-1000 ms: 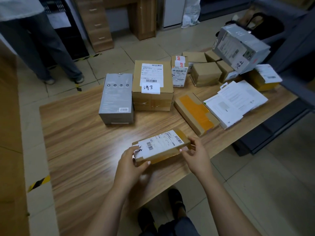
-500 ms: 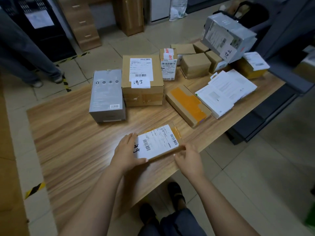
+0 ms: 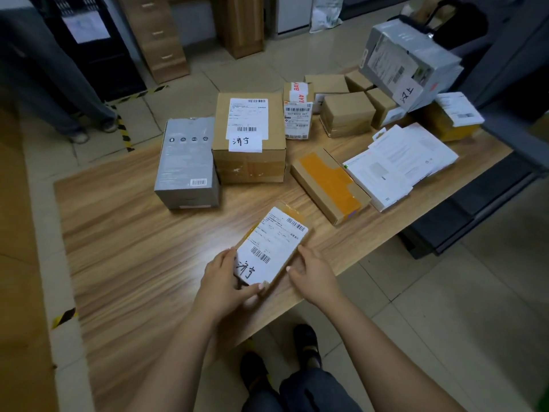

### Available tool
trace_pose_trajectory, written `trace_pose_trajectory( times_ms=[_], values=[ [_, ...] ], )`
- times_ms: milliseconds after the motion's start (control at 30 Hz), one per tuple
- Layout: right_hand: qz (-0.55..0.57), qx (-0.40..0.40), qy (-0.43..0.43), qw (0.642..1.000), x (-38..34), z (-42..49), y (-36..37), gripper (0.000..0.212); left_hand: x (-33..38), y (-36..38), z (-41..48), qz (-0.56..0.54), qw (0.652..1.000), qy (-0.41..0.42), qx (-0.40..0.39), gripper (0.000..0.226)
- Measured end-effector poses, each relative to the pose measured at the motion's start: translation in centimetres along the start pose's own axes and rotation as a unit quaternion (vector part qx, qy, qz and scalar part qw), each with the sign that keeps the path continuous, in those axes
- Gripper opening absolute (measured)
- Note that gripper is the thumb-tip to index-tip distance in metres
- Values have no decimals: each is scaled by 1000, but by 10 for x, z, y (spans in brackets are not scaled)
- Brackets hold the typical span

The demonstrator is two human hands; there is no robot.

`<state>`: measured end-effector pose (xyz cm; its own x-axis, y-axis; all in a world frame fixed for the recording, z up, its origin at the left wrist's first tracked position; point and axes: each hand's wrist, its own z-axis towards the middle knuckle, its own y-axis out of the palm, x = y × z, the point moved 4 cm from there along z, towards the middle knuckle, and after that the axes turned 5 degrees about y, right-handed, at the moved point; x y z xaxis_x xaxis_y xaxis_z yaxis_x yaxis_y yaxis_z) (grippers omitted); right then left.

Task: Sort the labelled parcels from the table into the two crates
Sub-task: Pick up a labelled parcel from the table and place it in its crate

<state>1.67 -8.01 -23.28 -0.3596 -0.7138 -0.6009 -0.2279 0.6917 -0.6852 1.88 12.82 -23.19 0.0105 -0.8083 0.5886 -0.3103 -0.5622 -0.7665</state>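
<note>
A flat brown parcel [image 3: 271,243] with a white shipping label and handwritten characters lies at the near edge of the wooden table [image 3: 127,248]. My left hand [image 3: 225,282] grips its near left corner, thumb on the label. My right hand [image 3: 312,273] touches its right edge with the fingertips. Further back stand a grey box [image 3: 187,165], a large labelled carton [image 3: 249,138], a flat parcel with orange tape [image 3: 329,184], white envelopes [image 3: 398,165] and several small cartons [image 3: 347,113]. No crate is clearly in view.
A grey labelled box [image 3: 407,63] leans on the parcels at the table's far right. A person's legs [image 3: 59,93] stand on the tiled floor beyond the far left corner. Wooden drawers [image 3: 160,37] and a dark rack [image 3: 92,46] stand behind. My feet [image 3: 306,343] are below the table edge.
The flat parcel has been turned from lying crosswise to pointing away from me. My left hand slid to its near corner; the right hand stays at its right edge.
</note>
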Motion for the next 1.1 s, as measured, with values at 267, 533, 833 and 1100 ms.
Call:
trace_pose_trajectory(
  times_ms=[267,533,833,1100],
  values=[
    [14,-44,-75,996,-12,40,-30,58,38,28,-6,-85,996,-8,1,103],
    [36,-43,-114,992,6,56,-56,59,66,39,5,-41,999,1,12,96],
    [6,5,-64,998,15,36,-33,65,44,17,7,110,986,-56,115,66],
    [-46,30,24,998,2,27,-6,130,16,13,14,151,978,-24,142,61]
  ],
)
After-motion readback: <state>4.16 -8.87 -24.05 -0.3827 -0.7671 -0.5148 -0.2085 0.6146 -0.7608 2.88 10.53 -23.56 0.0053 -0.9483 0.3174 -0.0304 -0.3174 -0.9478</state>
